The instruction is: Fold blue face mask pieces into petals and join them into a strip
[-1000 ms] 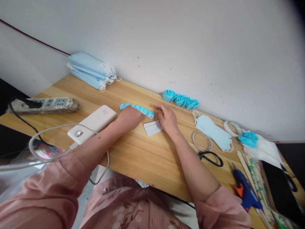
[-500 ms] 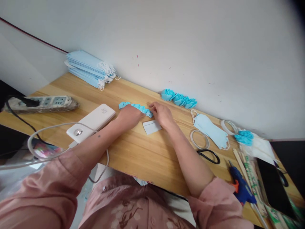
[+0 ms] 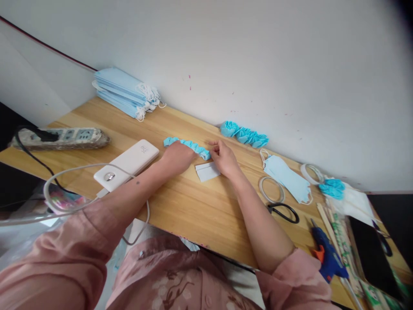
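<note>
A crinkled blue strip (image 3: 189,146), gathered into pleats, lies on the wooden table (image 3: 180,202) near the wall. My left hand (image 3: 177,156) rests on its middle with the fingers curled over it. My right hand (image 3: 222,158) pinches the strip's right end between thumb and fingers. A small folded white piece (image 3: 207,171) lies on the table just below the strip, touching my right hand.
A stack of blue face masks (image 3: 125,92) sits at the back left; a second pleated blue strip (image 3: 244,134) lies by the wall. A white power bank (image 3: 127,165), power strip (image 3: 61,137), tape rings (image 3: 271,190), scissors (image 3: 284,212) and a blue glue gun (image 3: 329,260) are around.
Both hands stay on the blue strip. My right hand's fingers have closed more tightly on its right end. The view has shifted slightly.
</note>
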Tool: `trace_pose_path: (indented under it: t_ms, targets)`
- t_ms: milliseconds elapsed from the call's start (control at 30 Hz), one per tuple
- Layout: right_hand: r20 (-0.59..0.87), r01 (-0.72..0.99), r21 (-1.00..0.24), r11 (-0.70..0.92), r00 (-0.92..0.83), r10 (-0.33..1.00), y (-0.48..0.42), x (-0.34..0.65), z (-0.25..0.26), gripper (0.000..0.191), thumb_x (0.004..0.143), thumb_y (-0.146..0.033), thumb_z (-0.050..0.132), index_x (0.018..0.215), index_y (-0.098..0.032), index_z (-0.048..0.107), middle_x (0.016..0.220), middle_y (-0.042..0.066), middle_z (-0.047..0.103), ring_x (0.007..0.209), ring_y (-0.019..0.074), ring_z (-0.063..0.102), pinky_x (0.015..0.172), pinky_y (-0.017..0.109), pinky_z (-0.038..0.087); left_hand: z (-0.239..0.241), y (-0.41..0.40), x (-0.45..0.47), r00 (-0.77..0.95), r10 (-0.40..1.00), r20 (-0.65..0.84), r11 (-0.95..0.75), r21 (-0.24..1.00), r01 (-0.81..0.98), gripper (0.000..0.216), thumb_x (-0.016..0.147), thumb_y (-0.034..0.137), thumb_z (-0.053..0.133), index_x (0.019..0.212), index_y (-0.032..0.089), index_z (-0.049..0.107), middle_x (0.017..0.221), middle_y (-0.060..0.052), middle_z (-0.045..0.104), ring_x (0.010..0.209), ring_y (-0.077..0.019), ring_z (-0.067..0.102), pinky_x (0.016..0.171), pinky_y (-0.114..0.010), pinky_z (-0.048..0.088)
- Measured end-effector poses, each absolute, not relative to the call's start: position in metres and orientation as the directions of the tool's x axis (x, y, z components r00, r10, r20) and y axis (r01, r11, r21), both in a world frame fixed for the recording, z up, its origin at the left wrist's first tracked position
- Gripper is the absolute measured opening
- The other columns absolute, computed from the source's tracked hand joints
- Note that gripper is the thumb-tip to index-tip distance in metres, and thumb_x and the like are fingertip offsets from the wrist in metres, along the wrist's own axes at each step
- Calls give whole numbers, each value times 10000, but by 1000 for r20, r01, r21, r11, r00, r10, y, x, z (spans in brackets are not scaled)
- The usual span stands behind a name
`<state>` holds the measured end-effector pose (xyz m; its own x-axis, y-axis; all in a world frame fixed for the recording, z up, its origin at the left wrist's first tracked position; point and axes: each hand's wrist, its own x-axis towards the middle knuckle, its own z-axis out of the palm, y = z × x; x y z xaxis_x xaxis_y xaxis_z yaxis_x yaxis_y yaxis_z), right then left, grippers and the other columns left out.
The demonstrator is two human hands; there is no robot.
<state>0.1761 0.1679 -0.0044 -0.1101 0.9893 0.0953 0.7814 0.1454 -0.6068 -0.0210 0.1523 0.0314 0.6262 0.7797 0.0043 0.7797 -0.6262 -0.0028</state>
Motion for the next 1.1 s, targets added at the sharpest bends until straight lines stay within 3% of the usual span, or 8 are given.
trace_pose_path:
  t_ms: [600,800,1000,1100]
  targets:
    - [108,856,-503,123,-79,991,163,166,0,370,823,-140,497,1158,-263,598,898,-2,729,803,197,653,647,294,408,28,153,-21,635,771,43,-635,-26,772,278,900,137,439,884,153,716,788,-107,699,732,-220,643,647,-314,394]
    - [150,850,-503,159,-95,984,161,164,0,334,845,-153,489,1134,-257,620,928,21,737,840,214,663,688,314,457,28,153,-22,652,755,67,-653,-14,758,276,893,134,435,867,141,709,754,-114,690,711,-227,648,632,-321,392]
    - [213,800,-565,203,-95,972,158,168,0,261,931,-215,423,1044,-229,658,1087,57,739,983,222,672,836,358,491,30,152,-22,641,765,54,-642,-13,767,290,890,104,419,927,135,705,805,-124,705,729,-239,657,643,-332,410]
    - [199,771,-589,242,-152,968,154,171,3,246,913,-291,513,1113,-226,641,1080,56,730,935,209,675,827,356,501,30,152,-22,635,770,62,-636,-3,772,280,897,120,429,903,130,709,786,-127,700,731,-236,657,659,-333,420]
